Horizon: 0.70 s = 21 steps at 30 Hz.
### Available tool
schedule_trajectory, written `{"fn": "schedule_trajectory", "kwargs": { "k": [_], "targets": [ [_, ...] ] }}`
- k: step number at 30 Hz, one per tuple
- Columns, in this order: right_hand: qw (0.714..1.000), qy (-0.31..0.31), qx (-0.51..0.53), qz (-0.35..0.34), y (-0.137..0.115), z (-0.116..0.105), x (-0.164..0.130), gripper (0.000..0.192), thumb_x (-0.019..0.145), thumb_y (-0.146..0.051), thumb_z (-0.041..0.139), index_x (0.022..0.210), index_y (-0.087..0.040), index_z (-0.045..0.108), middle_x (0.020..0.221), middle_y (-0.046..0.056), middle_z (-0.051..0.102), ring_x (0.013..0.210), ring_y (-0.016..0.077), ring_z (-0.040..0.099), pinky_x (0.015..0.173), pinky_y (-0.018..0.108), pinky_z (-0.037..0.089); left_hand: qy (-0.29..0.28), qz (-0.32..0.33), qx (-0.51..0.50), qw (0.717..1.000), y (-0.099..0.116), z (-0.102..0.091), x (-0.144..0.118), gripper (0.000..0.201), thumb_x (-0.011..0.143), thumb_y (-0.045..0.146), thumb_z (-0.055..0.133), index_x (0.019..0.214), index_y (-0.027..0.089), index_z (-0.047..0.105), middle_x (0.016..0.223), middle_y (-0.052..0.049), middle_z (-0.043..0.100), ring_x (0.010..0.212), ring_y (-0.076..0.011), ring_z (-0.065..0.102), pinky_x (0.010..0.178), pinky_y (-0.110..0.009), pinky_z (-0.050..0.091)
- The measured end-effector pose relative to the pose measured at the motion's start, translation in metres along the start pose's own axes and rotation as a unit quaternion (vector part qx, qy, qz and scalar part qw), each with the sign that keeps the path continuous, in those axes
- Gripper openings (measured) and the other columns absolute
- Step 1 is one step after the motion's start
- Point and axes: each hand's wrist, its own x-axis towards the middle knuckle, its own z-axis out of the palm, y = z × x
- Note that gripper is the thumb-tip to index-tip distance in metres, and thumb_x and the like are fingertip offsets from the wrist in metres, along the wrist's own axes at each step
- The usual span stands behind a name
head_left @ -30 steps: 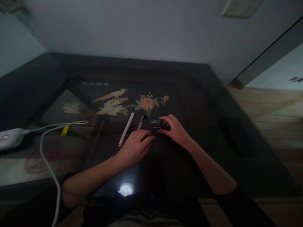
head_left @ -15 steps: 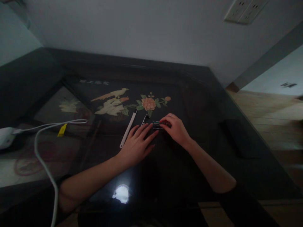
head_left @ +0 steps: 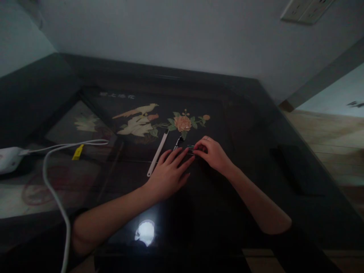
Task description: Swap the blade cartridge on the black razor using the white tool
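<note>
My right hand (head_left: 214, 154) pinches a small dark, shiny piece (head_left: 190, 147) at its right end, thumb and index finger together. That piece is too small and dim to name. My left hand (head_left: 170, 172) lies low over the dark tabletop (head_left: 222, 216) with its fingers stretched out and apart. Its index fingertip reaches the left end of the piece; whether it presses on it I cannot tell. Just beyond the left fingers is a slim black-and-silver item (head_left: 178, 142), partly covered by them. A narrow white stick (head_left: 158, 153) with a dark tip and a holed end lies left of it.
A white charger (head_left: 10, 159) sits at the left, its white cable (head_left: 54, 189) looping toward the front, with a yellow tag (head_left: 77, 152). A dark flat object (head_left: 295, 168) lies at the right. Behind the table rises a wall with a socket plate (head_left: 307, 10).
The view has shifted slightly, so everything sits a little further right. Less of the small piece shows between my hands now. Both hands keep nearly the same pose.
</note>
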Motion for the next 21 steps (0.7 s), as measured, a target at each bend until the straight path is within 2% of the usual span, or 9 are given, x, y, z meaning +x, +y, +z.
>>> {"fn": "schedule_trajectory", "kwargs": {
  "k": [11,21],
  "targets": [
    [1.000,-0.019,0.003,-0.017,0.0053,0.0020,0.0030,0.007,0.083,-0.013,0.068,0.082,-0.017,0.063,0.081,0.002,0.053,0.076,0.0165,0.052,0.069,0.029,0.040,-0.002,-0.011,0.007,1.000,0.0003,-0.0005,0.0002,0.049,0.094,0.030,0.054,0.142,0.026,0.050,0.152,-0.008,0.044,0.136,-0.0339,0.041,0.110,-0.056,0.033],
    [0.999,-0.023,-0.038,-0.031,0.0032,0.0004,0.0026,0.008,0.084,-0.013,0.068,0.081,-0.017,0.061,0.080,0.002,0.052,0.078,0.0181,0.051,0.072,0.030,0.039,-0.008,-0.017,-0.001,1.000,0.0016,-0.0030,0.0006,0.048,0.093,0.030,0.054,0.141,0.026,0.051,0.151,-0.008,0.045,0.135,-0.0329,0.043,0.110,-0.055,0.033]
  ]
}}
